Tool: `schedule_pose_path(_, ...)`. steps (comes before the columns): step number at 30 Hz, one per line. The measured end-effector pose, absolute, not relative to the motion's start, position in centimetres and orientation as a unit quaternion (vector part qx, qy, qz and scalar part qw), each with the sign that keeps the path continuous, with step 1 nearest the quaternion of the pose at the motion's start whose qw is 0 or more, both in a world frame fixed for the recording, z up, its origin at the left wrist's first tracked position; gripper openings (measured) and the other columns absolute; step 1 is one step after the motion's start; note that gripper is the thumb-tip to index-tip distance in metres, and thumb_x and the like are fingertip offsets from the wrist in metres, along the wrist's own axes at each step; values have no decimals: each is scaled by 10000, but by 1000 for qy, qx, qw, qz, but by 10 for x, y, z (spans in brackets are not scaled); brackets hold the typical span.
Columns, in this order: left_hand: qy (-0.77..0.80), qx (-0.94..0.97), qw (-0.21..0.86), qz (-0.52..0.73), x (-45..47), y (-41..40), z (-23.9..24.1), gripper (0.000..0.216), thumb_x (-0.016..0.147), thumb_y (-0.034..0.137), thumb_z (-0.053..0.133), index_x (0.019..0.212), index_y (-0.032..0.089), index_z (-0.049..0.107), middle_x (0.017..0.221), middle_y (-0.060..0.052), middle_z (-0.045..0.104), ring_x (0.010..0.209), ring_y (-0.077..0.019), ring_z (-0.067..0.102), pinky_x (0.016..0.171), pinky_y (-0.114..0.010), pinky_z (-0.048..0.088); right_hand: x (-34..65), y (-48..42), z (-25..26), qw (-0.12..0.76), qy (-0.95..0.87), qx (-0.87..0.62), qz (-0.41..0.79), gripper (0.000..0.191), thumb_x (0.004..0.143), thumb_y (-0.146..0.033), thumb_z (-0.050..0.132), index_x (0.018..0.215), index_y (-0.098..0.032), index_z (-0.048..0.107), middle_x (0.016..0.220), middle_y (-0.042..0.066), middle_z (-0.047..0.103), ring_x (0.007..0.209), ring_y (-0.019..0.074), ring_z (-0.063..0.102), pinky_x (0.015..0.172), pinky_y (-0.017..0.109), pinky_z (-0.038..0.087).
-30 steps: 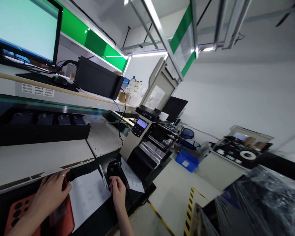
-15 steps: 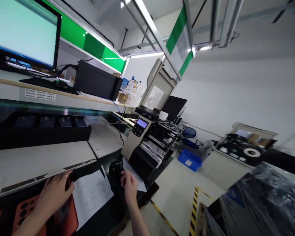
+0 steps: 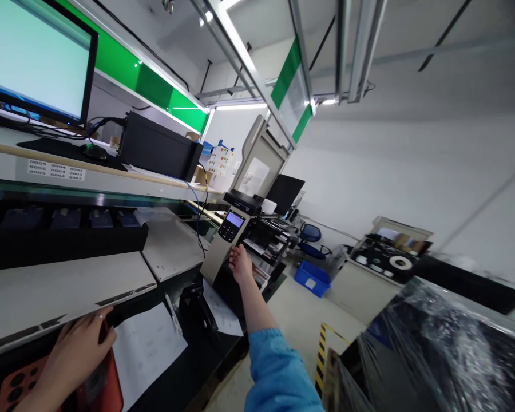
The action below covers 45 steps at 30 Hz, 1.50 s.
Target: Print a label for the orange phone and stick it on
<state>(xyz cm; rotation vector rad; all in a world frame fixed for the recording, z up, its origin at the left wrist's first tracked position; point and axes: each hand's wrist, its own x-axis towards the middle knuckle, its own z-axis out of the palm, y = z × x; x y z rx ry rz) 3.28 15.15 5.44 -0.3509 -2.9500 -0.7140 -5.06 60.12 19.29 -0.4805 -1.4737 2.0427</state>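
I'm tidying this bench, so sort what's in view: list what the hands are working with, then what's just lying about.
In hand:
right hand reaching to the label printer, whether touching is unclear
left hand resting on the orange phone case

Lying about:
paper sheet
black handheld scanner
monitor
blue bin
wrapped pallet

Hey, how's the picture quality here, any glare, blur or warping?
Head view: wide-angle warping tilts and bends the shelf edge and ceiling rails; the monitor is washed out to pale green; ceiling strip lights flare white; the plastic-wrapped pallet at lower right is smeared; the right hand at the label printer stays fairly sharp.
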Motion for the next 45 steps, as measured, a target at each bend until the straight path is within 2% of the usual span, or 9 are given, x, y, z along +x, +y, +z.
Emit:
schedule_pose_path(4,-961,-121,47,-243,31,153,52,543,911,384,393,1399,180,517,1316,-83,656,1253,-290,570,1099,-482,344,-65,606,205,295,-533,-192,769,354,992,-468,534,876,-139,594,622,-31,527,435,72,447,376,179,249)
schedule_pose_path(8,-963,-118,47,-237,33,152,57,549,913,386,390,1404,177,520,1317,-85,653,1250,-294,572,1105,-486,343,-77,608,212,315,-526,-206,762,375,984,-479,564,790,-159,545,576,-53,483,414,63,421,357,171,226)
schedule_pose_path(14,-964,-117,47,-236,32,151,61,545,911,371,413,1408,175,520,1332,-80,644,1265,-287,559,1116,-470,344,-84,604,202,329,-531,-220,750,376,1025,-389,532,728,-160,503,546,-74,427,399,53,380,346,167,206)
schedule_pose_path(26,-971,-102,39,-213,40,152,80,525,925,350,435,1412,181,532,1340,-73,637,1255,-285,561,1115,-451,359,-89,598,179,334,-520,-231,751,343,1008,-343,565,728,-160,487,554,-85,422,391,39,354,341,149,215)
schedule_pose_path(38,-971,-110,26,-211,38,150,79,514,919,339,436,1396,180,545,1303,-93,653,1222,-295,580,1087,-446,381,-85,599,186,334,-470,-278,768,373,1045,-377,535,749,-156,486,588,-85,391,422,38,328,362,151,236)
schedule_pose_path(42,-971,-106,31,-213,40,151,82,519,915,336,437,1400,180,542,1325,-94,644,1233,-291,575,1091,-448,384,-71,593,194,304,-476,-289,773,380,1050,-390,523,750,-166,460,575,-97,348,404,33,289,351,146,218)
schedule_pose_path(45,-970,-104,40,-215,40,152,82,510,909,310,441,1390,182,550,1330,-83,643,1227,-282,580,1095,-447,383,-43,558,178,222,-502,-276,789,412,1047,-377,486,696,-190,381,522,-111,264,368,31,239,335,132,205)
